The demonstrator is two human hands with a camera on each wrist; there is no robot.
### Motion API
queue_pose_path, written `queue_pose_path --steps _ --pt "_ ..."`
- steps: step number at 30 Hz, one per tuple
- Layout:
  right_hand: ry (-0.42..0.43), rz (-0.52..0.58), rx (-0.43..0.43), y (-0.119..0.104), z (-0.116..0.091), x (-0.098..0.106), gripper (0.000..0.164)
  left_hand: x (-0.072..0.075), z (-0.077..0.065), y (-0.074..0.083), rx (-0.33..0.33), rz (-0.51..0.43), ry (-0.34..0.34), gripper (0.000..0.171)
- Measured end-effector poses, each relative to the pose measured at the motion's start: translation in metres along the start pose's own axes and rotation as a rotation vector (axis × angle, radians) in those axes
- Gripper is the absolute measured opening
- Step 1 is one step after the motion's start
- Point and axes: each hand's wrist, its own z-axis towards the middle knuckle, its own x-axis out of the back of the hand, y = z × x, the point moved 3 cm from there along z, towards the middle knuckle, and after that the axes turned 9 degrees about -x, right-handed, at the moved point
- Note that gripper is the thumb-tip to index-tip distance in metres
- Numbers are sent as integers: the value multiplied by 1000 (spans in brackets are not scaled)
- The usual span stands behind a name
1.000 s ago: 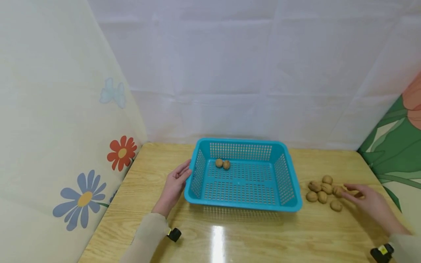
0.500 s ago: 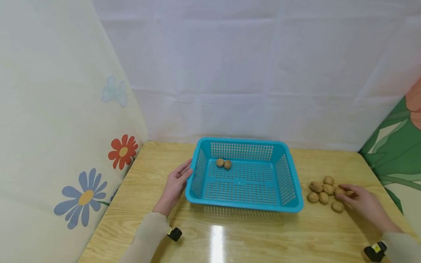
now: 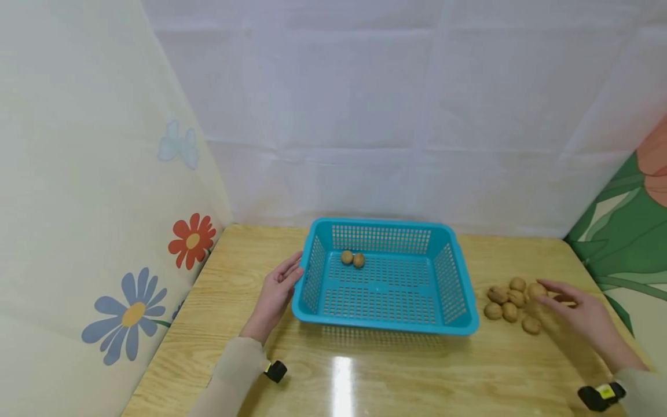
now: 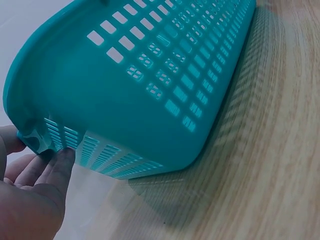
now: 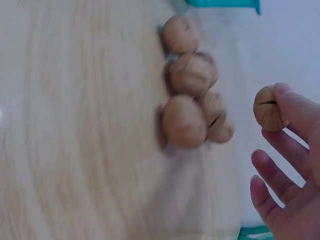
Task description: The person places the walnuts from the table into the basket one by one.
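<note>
red flower [image 3: 192, 241], blue flower [image 3: 132, 314] and pale butterfly [image 3: 179, 146] on a cream wall [image 3: 78, 150] beside a white sheet [image 3: 354, 104]

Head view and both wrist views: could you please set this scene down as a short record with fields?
Surface: wood-grain table
Container: blue basket
In basket: two walnuts
On table: six walnuts, right of basket
Left hand: touches basket's left end
Right hand: pinches one walnut
Backdrop: creased white sheet

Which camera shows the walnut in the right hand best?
The right wrist view: the walnut appears largest there, mostly uncovered, pinched by the right hand. The head view shows it small, near other walnuts; the left wrist view doesn't show it.
</note>
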Motion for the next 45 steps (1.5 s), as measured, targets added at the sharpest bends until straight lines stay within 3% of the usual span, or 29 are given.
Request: queue_pose_path --steps 7,20,34,45 --pt "-66 3 -12 -30 -3 1 62 0 -1 0 -2 -5 1 54" --pt "-40 64 98 -92 4 -10 55 -2 0 2 0 -24 8 52" --pt "-114 84 193 -165 27 -29 54 -2 -1 2 7 -28 5 52" --pt "-208 111 291 -213 55 -61 56 -1 0 0 15 -12 -5 52"
